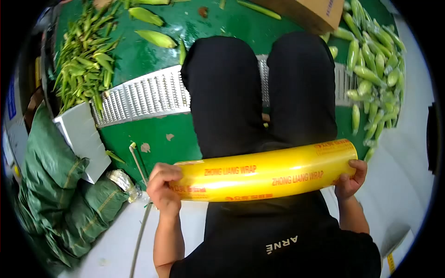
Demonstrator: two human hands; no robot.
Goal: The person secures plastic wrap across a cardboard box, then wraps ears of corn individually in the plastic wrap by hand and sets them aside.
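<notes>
A large yellow roll of plastic wrap, printed in red with "ZHONG LIANG WRAP", lies crosswise above my lap. My left hand grips its left end, fingers curled round the edge. At the other end, slightly higher, my right hand holds the roll with the thumb on its front and fingers at the rim. Behind it are my knees in black trousers. Part of each hand's grip is hidden by the roll.
Husks and leaves pile on the green floor at left; many wrapped corn ears heap at right. A metal grate crosses the floor. Around me are a cardboard box, a white foam box, green sacks and a thin pole.
</notes>
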